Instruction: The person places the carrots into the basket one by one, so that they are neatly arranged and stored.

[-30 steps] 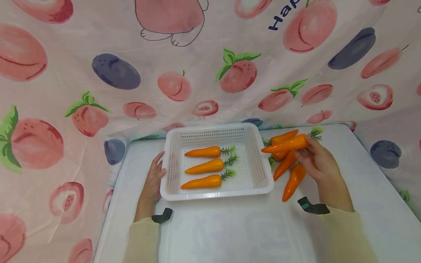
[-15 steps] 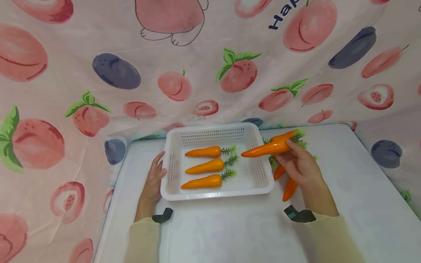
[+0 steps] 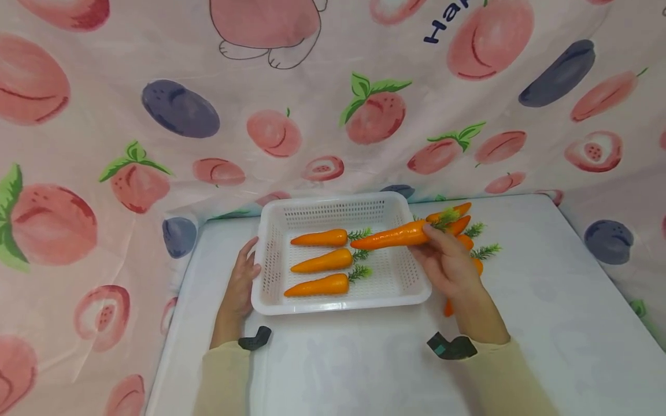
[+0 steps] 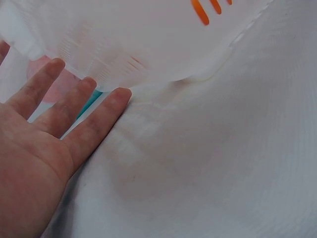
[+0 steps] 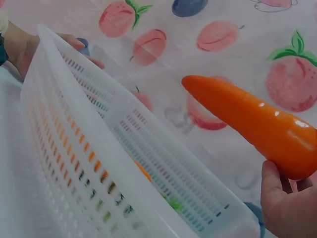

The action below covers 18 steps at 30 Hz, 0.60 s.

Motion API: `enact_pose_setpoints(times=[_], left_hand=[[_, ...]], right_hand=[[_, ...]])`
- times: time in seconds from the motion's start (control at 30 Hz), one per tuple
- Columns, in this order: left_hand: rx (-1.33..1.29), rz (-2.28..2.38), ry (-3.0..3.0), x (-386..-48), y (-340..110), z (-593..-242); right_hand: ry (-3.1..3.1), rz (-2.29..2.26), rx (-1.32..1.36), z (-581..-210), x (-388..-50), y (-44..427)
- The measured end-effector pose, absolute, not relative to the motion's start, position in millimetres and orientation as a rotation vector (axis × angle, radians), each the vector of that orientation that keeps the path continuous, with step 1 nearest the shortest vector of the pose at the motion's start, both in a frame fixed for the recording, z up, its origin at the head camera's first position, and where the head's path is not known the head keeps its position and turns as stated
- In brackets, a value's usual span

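My right hand (image 3: 448,263) pinches a carrot (image 3: 390,236) by its thick, leafy end, above the right side of a white plastic basket (image 3: 333,306). The carrot's tip points left, over the greens of the farthest carrot (image 3: 319,237) inside. Two more, a middle carrot (image 3: 322,261) and a near carrot (image 3: 317,285), lie parallel to it on the basket floor, greens to the right. At the basket's left end my left hand (image 3: 240,283) rests with extended fingers (image 4: 101,119) against the outer wall. In the right wrist view the held carrot (image 5: 257,119) is clear of the rim.
A pile of several carrots (image 3: 462,225) lies on the white-covered table (image 3: 546,277) right of the basket, partly hidden behind my right hand. A fruit-print cloth (image 3: 312,115) hangs behind the table.
My right hand has carried the carrot leftward from above the pile to over the basket. My left hand and the basket hold their place; the head view has shifted slightly.
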<state>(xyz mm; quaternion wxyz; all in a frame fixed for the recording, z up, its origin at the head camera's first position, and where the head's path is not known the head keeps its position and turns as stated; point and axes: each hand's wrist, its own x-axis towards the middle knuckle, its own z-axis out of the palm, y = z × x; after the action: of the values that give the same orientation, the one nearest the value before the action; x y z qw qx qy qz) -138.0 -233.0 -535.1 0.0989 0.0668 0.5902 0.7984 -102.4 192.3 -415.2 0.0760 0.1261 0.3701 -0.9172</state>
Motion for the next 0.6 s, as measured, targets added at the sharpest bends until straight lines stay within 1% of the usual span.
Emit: enact_pose_setpoints(times=[0.17, 0.4, 0.6], left_hand=[[0.202, 2.384, 1.722, -137, -233, -533], [0.216, 2.394, 1.700, -137, -232, -532], [0.209, 2.388, 1.704, -138, -233, -535]], right_hand=[[1.081, -2.736, 0.417, -416, -100, 179], [1.086, -2.752, 0.366, -421, -97, 164], [1.064, -2.767, 0.376, -427, -93, 148]])
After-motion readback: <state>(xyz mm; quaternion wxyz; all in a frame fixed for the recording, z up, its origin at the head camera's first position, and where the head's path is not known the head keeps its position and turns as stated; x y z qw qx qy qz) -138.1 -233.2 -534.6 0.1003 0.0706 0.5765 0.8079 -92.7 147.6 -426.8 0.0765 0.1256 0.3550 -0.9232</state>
